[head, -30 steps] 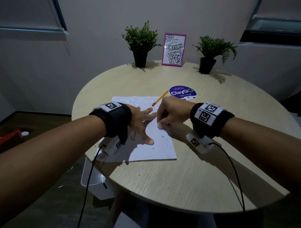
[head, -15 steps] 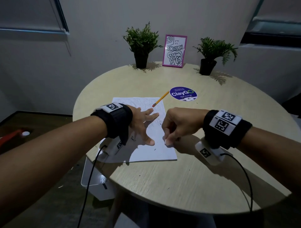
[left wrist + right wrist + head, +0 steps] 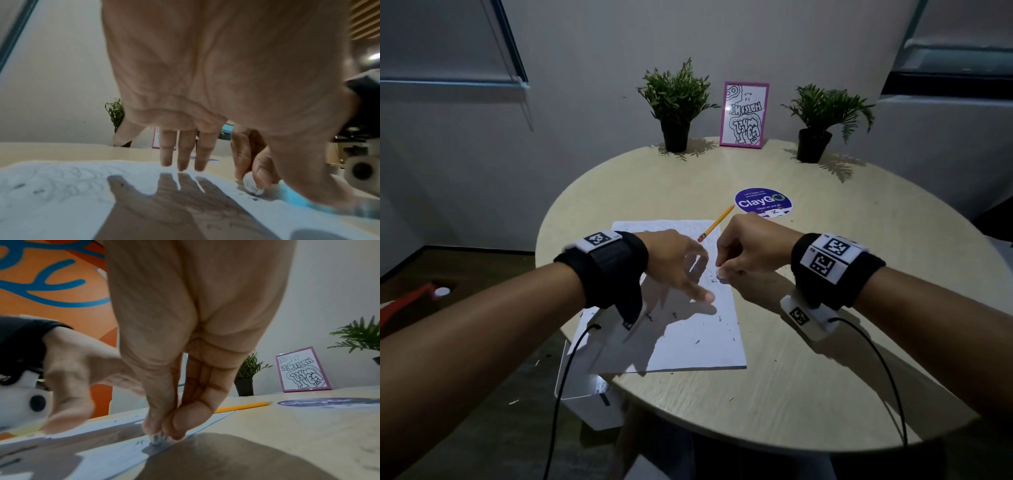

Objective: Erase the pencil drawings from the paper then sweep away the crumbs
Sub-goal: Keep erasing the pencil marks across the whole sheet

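Note:
A white sheet of paper (image 3: 688, 342) lies on the round wooden table (image 3: 825, 377), with faint pencil lines and dark eraser crumbs (image 3: 697, 341) scattered on it. My left hand (image 3: 681, 270) rests on the sheet with fingers spread and straight, fingertips (image 3: 183, 165) pressing the paper (image 3: 61, 194). My right hand (image 3: 739, 253) pinches a small white eraser (image 3: 722, 281) between thumb and fingers and holds it against the paper near its right edge. The wrist views show the eraser (image 3: 252, 184) (image 3: 157, 438) touching the sheet, its tip grey with graphite.
A yellow pencil (image 3: 715, 224) lies at the paper's far right corner. Beyond it is a round purple sticker (image 3: 763, 202). Two potted plants (image 3: 676, 102) (image 3: 822, 116) and a pink framed picture (image 3: 744, 114) stand at the back. A white box (image 3: 585, 401) sits below the table's left edge.
My right hand with the eraser went down the paper's right edge toward me, then back up and left. The left hand stayed pressed on the sheet.

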Action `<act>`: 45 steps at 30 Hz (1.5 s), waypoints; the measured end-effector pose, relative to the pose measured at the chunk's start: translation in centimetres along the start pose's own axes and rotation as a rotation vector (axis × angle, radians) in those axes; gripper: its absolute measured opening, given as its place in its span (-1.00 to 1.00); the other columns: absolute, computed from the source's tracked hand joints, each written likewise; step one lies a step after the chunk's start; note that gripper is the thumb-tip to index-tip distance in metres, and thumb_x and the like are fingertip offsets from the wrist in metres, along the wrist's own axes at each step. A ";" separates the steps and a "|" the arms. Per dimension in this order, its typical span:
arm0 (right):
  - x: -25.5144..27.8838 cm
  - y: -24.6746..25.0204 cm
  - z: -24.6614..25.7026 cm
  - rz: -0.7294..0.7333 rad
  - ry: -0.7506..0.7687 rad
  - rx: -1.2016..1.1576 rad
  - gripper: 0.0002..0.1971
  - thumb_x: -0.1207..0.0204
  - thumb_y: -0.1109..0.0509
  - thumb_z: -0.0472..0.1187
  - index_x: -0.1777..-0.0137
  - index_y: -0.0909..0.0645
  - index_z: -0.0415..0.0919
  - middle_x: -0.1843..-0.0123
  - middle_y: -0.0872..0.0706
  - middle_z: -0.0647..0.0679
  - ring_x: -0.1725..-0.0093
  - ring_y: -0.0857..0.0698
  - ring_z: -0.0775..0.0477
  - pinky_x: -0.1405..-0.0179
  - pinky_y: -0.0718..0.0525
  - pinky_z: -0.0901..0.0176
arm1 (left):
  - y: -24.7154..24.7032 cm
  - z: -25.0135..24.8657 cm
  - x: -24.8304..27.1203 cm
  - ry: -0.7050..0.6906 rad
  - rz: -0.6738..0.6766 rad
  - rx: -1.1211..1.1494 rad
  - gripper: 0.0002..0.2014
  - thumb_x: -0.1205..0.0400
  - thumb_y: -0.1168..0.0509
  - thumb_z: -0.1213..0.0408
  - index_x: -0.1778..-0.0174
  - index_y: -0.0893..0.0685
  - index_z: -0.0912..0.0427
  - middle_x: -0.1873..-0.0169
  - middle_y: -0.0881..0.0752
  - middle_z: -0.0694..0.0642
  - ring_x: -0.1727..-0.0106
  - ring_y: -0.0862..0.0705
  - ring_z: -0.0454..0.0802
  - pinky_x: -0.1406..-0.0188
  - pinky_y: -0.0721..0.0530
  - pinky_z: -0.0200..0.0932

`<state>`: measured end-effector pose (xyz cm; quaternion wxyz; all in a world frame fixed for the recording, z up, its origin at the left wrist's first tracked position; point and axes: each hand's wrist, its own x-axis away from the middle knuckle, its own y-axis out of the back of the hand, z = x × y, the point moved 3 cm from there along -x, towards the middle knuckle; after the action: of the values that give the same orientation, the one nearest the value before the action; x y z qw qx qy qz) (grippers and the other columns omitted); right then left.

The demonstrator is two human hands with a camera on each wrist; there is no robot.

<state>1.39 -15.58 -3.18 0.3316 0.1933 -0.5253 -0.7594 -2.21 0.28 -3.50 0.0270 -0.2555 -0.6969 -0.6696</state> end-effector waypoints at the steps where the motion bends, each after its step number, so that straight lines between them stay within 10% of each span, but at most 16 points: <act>1: -0.1 -0.1 0.1 0.004 -0.003 0.005 -0.91 -0.42 -0.66 -0.17 0.19 -0.84 -0.17 0.36 -0.82 0.07 0.33 -0.75 0.21 0.34 -0.63 0.41 | 0.2 -0.2 -0.4 0.004 -0.047 0.030 -0.09 -0.37 -0.41 -0.46 -0.59 -0.40 -0.11 -0.37 -0.60 -0.08 -0.35 -0.56 0.01 -0.34 -0.54 0.01; 6: -0.1 -0.4 0.4 0.001 0.006 0.028 -0.91 -0.41 -0.66 -0.21 0.22 -0.83 -0.20 0.48 -0.70 0.21 0.40 -0.66 0.35 0.39 -0.52 0.49 | -1.2 -1.0 -2.0 -0.018 -0.016 0.106 -0.14 -0.30 -0.41 -0.49 -0.52 -0.42 -0.29 -0.53 -0.46 -0.11 -0.49 -0.45 0.02 -0.46 -0.50 0.10; 10: -0.1 -0.1 0.2 -0.025 -0.013 0.033 -0.89 -0.42 -0.65 -0.21 0.21 -0.83 -0.25 0.38 -0.79 0.03 0.35 -0.70 0.16 0.29 -0.63 0.24 | -1.8 -0.8 -2.7 0.020 0.093 -0.029 -0.01 -0.26 -0.31 -0.62 -0.63 -0.18 -0.45 -0.71 0.09 -0.32 -0.75 0.04 0.10 -0.64 -0.22 0.25; 15: 0.7 -0.3 0.5 0.249 0.020 -0.041 -0.91 -0.45 -0.65 -0.14 0.20 -0.84 -0.15 0.37 -0.81 0.11 0.36 -0.72 0.22 0.34 -0.58 0.44 | -1.9 -0.8 -2.9 0.050 0.142 -0.077 0.10 -0.26 -0.26 -0.65 -0.67 0.09 -0.47 -0.71 0.31 -0.26 -0.76 0.21 0.16 -0.65 -0.06 0.37; 20: -0.6 0.2 -0.5 0.071 -0.003 -0.012 -0.86 -0.43 -0.65 -0.12 0.24 -0.83 -0.17 0.38 -0.81 0.08 0.39 -0.68 0.28 0.39 -0.49 0.54 | -1.5 -1.0 -2.6 0.052 0.172 -0.089 0.09 -0.31 -0.25 -0.62 -0.69 0.14 -0.43 -0.69 0.37 -0.26 -0.75 0.25 0.18 -0.64 -0.01 0.38; 25: 0.6 -0.4 0.9 0.307 0.038 -0.040 -0.87 -0.44 -0.65 -0.14 0.20 -0.83 -0.19 0.31 -0.83 -0.01 0.37 -0.68 0.25 0.34 -0.55 0.48 | -1.5 -1.2 -2.4 0.055 0.178 -0.079 0.04 -0.29 -0.28 -0.62 -0.65 0.09 -0.54 -0.70 0.36 -0.24 -0.75 0.26 0.19 -0.64 -0.01 0.39; 30: -0.7 0.1 -0.4 0.095 -0.020 -0.035 -0.86 -0.43 -0.66 -0.10 0.23 -0.84 -0.16 0.33 -0.83 0.01 0.33 -0.73 0.17 0.33 -0.59 0.40 | -1.3 -1.5 -2.2 0.064 0.199 -0.122 0.07 -0.34 -0.22 -0.62 -0.69 0.17 -0.43 -0.69 0.38 -0.23 -0.75 0.26 0.19 -0.64 0.00 0.39; 35: 0.6 -0.6 0.7 0.342 0.017 -0.108 -0.86 -0.46 -0.64 -0.17 0.26 -0.79 -0.18 0.34 -0.83 -0.02 0.38 -0.73 0.14 0.33 -0.57 0.47 | -1.2 -1.7 -1.9 0.062 0.208 -0.108 0.09 -0.29 -0.27 -0.62 -0.64 0.20 -0.51 -0.70 0.39 -0.19 -0.74 0.29 0.23 -0.63 0.03 0.43; 40: -0.6 0.1 -0.4 0.088 -0.023 -0.051 -0.85 -0.45 -0.65 -0.15 0.30 -0.78 -0.13 0.35 -0.83 0.00 0.37 -0.72 0.17 0.36 -0.55 0.47 | -1.1 -1.9 -1.9 0.074 0.214 -0.137 0.11 -0.32 -0.24 -0.62 -0.68 0.21 -0.42 -0.70 0.38 -0.21 -0.74 0.27 0.21 -0.62 0.00 0.42; 45: 0.5 -0.4 1.4 0.305 0.022 -0.030 -0.86 -0.45 -0.64 -0.20 0.26 -0.80 -0.24 0.48 -0.72 0.26 0.40 -0.66 0.32 0.35 -0.50 0.54 | -1.0 -2.0 -1.5 0.064 0.203 -0.097 0.04 -0.33 -0.30 -0.57 -0.66 0.08 -0.49 -0.71 0.33 -0.22 -0.74 0.28 0.19 -0.64 0.04 0.40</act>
<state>0.01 -14.94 -3.03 0.4515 0.1147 -0.5336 -0.7059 -1.90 -2.03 -4.82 0.1047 -0.3042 -0.6328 -0.7043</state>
